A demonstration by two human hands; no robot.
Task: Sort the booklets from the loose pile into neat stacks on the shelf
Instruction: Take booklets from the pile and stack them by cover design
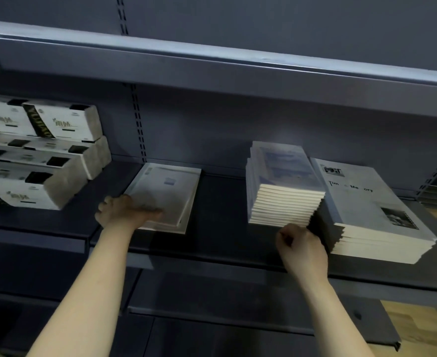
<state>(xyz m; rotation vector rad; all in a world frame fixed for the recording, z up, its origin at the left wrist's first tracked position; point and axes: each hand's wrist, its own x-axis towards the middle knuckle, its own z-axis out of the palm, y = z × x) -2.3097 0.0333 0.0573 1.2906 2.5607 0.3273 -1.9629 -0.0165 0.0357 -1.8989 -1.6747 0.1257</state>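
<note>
On the dark shelf (220,220) lie three groups of booklets. A low pile of pale booklets (168,194) sits left of centre; my left hand (124,211) grips its near left corner, thumb on the top cover. A tall neat stack with a blue cover (281,186) stands right of centre. My right hand (302,247) is just in front of that stack's near right corner, fingers curled; whether it touches the stack is unclear. A wider stack with a grey cover and a photo (372,215) leans against the tall stack on its right.
White boxes with black and gold bands (40,150) are stacked on the shelf at the left. An upper shelf edge (212,65) runs overhead. Lower shelves (212,300) sit below, and a wooden floor (418,328) shows at the bottom right.
</note>
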